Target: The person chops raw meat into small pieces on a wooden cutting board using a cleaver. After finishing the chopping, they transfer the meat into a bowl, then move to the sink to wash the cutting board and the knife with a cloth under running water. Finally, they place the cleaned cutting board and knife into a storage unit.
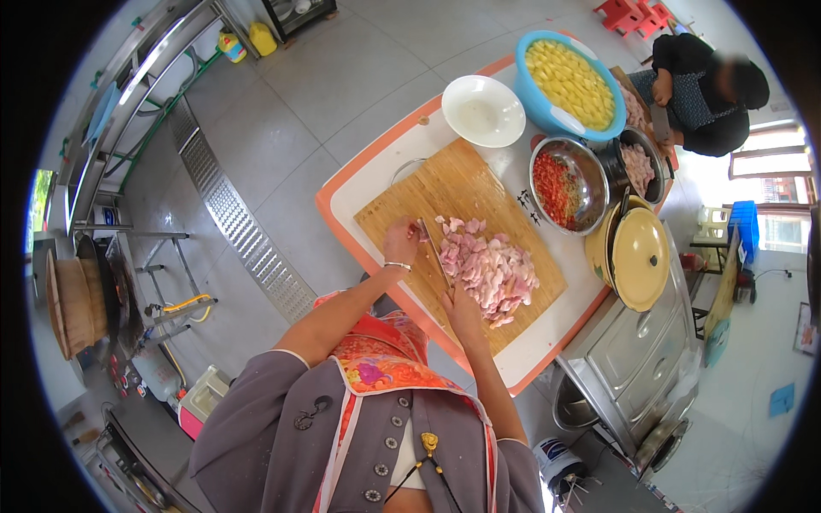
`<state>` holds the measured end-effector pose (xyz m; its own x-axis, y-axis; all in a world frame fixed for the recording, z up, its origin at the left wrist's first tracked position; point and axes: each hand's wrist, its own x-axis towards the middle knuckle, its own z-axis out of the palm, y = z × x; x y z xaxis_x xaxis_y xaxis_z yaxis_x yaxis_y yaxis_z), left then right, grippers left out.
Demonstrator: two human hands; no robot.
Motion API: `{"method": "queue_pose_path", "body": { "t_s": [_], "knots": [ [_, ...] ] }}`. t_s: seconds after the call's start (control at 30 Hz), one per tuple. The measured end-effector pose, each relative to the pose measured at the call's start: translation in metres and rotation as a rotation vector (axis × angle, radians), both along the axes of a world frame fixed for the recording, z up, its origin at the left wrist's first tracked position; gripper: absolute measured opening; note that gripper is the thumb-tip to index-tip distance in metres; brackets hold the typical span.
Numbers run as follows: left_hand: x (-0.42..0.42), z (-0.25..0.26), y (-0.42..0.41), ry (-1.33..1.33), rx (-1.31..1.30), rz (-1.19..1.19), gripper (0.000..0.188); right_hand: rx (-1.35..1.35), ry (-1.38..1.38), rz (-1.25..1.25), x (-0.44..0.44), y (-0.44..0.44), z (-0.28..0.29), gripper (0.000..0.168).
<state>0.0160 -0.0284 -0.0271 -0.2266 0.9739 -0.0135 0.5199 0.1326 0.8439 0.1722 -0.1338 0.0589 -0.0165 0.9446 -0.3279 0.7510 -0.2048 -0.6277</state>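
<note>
My right hand is closed around the handle of a knife. Its narrow blade is seen nearly edge-on, angling away over a wooden cutting board. Just left of the blade, the curled fingers of my left hand hold a small piece of raw meat against the board. To the right of the knife lies a broad heap of cut raw meat, pale pink and in small chunks. A few tiny scraps sit between my left hand and the blade.
Beyond the board stand a white bowl, a blue basin of yellow chunks in liquid, and a steel bowl with chopped red pepper. A lidded yellow pot stands right. At the table's far end a person holds a cleaver.
</note>
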Motion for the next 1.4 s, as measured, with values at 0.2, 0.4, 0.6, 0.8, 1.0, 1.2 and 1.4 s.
{"method": "queue_pose_path", "body": {
  "t_s": [0.2,0.4,0.6,0.8,1.0,1.2,1.4],
  "knots": [
    [0.002,0.005,0.004,0.059,-0.024,-0.064,0.012,0.023,-0.03,-0.028,-0.018,0.028,-0.025,0.027],
    [-0.003,0.011,0.006,-0.063,-0.043,-0.005,0.011,0.024,0.149,-0.203,-0.012,0.022,-0.023,0.028],
    [-0.001,0.018,-0.002,-0.023,-0.124,0.028,0.012,-0.043,0.049,-0.033,-0.001,0.004,0.015,0.038],
    [0.001,0.014,-0.003,0.074,0.0,0.051,0.008,-0.061,-0.121,0.056,-0.006,0.007,0.007,0.034],
    [0.001,0.008,0.0,0.105,-0.084,0.031,0.012,0.058,-0.02,-0.028,-0.026,0.034,-0.037,0.026],
    [-0.006,0.007,0.001,-0.039,-0.121,0.042,0.011,0.004,0.042,-0.151,0.004,0.026,-0.006,0.026],
    [-0.002,0.002,-0.002,0.0,-0.081,0.058,0.01,-0.078,-0.032,0.012,0.002,0.003,0.022,0.029]
  ]
}}
